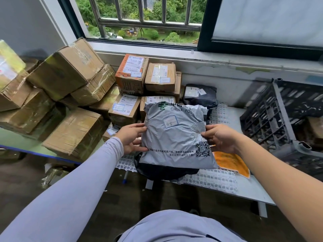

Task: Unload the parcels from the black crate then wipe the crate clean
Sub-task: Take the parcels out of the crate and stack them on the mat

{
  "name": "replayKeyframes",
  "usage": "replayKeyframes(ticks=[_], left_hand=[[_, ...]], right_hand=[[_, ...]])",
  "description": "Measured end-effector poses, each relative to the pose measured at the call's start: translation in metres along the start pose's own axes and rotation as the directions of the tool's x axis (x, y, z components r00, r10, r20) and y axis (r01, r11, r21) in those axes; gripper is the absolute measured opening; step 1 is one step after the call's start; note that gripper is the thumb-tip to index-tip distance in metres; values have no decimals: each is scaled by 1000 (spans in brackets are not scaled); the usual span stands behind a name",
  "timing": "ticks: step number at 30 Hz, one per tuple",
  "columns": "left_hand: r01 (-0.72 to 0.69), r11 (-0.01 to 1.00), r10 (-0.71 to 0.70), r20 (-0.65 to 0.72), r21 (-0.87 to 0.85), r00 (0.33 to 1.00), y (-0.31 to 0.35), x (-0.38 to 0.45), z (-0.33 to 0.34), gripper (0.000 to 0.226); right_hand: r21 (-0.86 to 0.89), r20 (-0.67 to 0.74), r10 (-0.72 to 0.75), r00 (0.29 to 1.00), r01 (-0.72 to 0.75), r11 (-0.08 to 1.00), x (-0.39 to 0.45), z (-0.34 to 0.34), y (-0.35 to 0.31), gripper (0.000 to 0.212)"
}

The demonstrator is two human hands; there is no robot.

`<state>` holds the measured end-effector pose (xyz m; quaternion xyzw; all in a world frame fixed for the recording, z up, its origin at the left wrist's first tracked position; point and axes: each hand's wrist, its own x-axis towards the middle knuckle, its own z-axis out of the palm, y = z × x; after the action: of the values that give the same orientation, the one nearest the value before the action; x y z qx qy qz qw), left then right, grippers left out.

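Note:
I hold a grey China Post mailer bag [176, 135] in front of me, above the table. My left hand [131, 137] grips its left edge and my right hand [221, 137] grips its right edge. Under it lies a black mailer bag [164, 172] on a white plastic grid mat [215, 180]. The black crate [272, 119] stands at the right of the table, tipped toward me, with a brown parcel [316, 130] showing inside it. An orange cloth [232, 162] lies on the mat to the right of the grey bag.
Cardboard boxes [70, 72] are stacked at the left and along the wall under the window, among them a labelled box [132, 74]. Another dark mailer bag [201, 95] leans behind the grey bag. The table's front edge [253, 198] runs toward the lower right.

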<state>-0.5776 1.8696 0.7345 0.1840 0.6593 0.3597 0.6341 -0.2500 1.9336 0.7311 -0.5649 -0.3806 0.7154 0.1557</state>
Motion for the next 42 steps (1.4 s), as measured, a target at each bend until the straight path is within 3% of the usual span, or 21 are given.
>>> replayKeyframes(ticks=[5, 11, 14, 16, 19, 21, 26, 30, 34, 38, 42], left_hand=[[13, 1000, -13, -21, 0, 1000, -2, 1, 0, 30], [-33, 999, 35, -70, 20, 997, -4, 1, 0, 20], [-91, 994, 98, -115, 63, 989, -9, 6, 0, 40], [-158, 978, 178, -159, 134, 971, -14, 9, 0, 58], [-243, 951, 279, -194, 189, 940, -21, 11, 1, 84], [-309, 912, 361, -171, 270, 917, -25, 10, 3, 96], [-372, 732, 472, -30, 571, 881, -47, 6, 13, 105], [-339, 424, 499, 96, 840, 861, -69, 8, 19, 103], [-327, 97, 477, 245, 940, 844, -77, 15, 23, 102], [-313, 20, 397, 280, 950, 874, -81, 22, 23, 102], [-290, 5, 349, 270, 957, 898, -87, 28, 21, 102]], right_hand=[[-83, -107, -55, 993, 46, 995, 4, 10, 5, 21], [-83, -139, -79, 987, 68, 994, 8, 23, 9, 23], [-111, -170, -91, 981, 73, 991, 6, 34, 8, 24], [-158, -191, -112, 975, 82, 984, 6, 42, 9, 39], [-308, -233, -217, 948, 140, 941, 13, 51, 18, 83], [-365, -226, -272, 935, 178, 914, 17, 58, 23, 100], [-675, -108, -359, 927, 197, 711, 22, 79, 42, 105], [-817, -82, -291, 953, 103, 567, 28, 94, 57, 108], [-962, -45, -371, 928, 60, 267, 27, 103, 61, 112], [-993, 70, -356, 932, 99, 64, 30, 108, 64, 109], [-994, 97, -309, 946, 110, 23, 38, 114, 69, 105]])
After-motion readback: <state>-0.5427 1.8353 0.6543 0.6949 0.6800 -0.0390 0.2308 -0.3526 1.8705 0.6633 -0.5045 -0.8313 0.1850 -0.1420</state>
